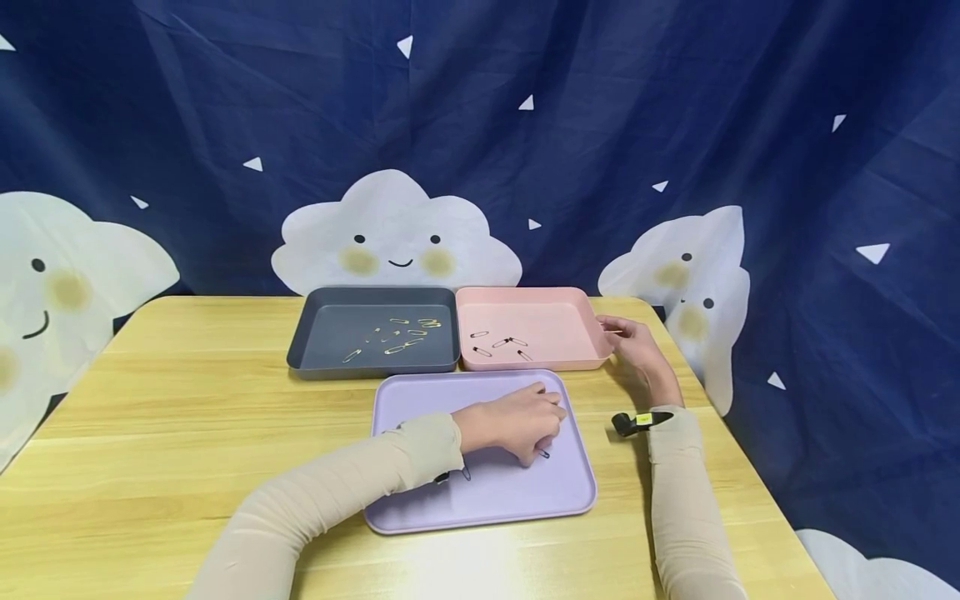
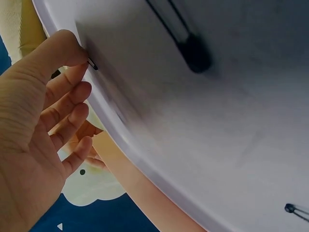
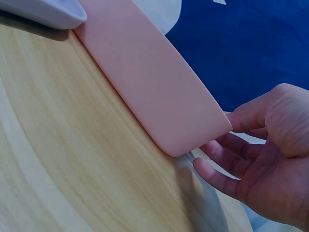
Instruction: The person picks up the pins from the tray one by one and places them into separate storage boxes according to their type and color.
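Note:
My left hand (image 1: 525, 423) reaches over the lilac tray (image 1: 420, 385), thumb and index finger pinching a small dark safety pin (image 2: 92, 64) close to the tray floor. Its other fingers are loosely bent. Another dark safety pin (image 2: 194, 54) lies by the left wrist, and one more safety pin (image 2: 290, 208) shows at the lower right of the left wrist view. At the right end of the pink tray (image 1: 555, 304), my right hand (image 1: 636, 346) grips the rim near a corner with thumb and fingertips; the remaining fingers curve below in the right wrist view.
Several gold safety pins (image 1: 395, 350) lie in the dark grey tray (image 1: 322, 333) at the back left. The pink tray beside it contains several dark-headed safety pins (image 1: 482, 352). All three trays stand close together on the wooden table (image 1: 187, 433), a blue cloud-print curtain (image 1: 480, 100) behind.

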`<state>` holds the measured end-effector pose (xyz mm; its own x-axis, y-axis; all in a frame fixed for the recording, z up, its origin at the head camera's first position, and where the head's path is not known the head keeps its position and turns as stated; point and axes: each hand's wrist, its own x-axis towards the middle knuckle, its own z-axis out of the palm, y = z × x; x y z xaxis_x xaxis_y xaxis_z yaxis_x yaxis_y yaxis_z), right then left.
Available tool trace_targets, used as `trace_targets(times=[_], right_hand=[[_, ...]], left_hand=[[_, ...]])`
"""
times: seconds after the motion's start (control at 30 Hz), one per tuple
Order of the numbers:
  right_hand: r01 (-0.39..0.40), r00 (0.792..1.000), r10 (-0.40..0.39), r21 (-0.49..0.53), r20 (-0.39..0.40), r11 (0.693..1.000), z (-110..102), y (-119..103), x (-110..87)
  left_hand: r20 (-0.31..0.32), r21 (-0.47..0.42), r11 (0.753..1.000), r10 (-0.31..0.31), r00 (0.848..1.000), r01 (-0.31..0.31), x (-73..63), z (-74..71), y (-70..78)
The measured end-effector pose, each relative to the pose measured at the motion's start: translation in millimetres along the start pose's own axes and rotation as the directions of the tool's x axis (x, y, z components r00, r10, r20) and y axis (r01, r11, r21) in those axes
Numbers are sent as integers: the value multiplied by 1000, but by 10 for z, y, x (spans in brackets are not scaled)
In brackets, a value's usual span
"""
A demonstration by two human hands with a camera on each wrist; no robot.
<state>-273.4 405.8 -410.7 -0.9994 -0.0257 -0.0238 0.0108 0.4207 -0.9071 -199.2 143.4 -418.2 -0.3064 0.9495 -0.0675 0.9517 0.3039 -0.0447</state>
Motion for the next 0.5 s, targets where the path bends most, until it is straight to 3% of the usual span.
trace_targets(times=[0.27, 0.5], right_hand=[[-7, 1000, 7, -7, -18, 1000, -8, 282, 172], [1, 1000, -1, -24, -16, 1000, -28, 329, 188]], left_hand=[[10, -10, 1000, -23, 1000, 24, 3, 12, 3], [7, -19, 1000, -21, 1000, 21, 21, 33, 8]])
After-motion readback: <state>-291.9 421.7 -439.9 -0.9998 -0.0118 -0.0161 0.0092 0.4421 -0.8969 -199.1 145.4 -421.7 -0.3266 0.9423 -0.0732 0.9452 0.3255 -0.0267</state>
